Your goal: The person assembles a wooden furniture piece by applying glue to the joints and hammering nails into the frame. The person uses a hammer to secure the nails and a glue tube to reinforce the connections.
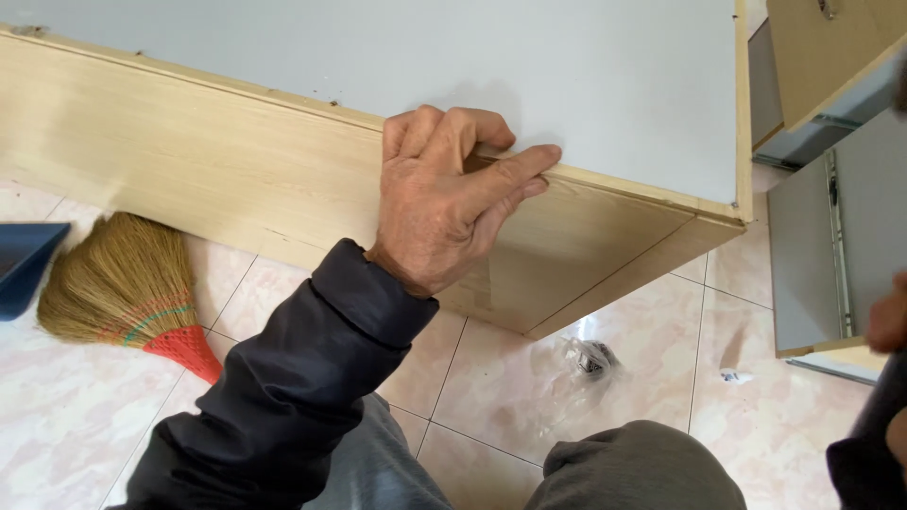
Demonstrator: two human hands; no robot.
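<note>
The left hand is pressed on the upper edge of a wooden cabinet lying on its side, fingers curled over the rim, thumb flat along it. The edge appears to be steadied or checked; firm bracing is called for next. The right hand is cropped; its grip cannot be told. On the tiled floor lie a broom, a dustpan and a plastic bag.

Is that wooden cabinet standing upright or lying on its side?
Lying down: the cabinet rests lengthwise on the tiled floor, grey back panel facing up, left hand on its edge.
</note>
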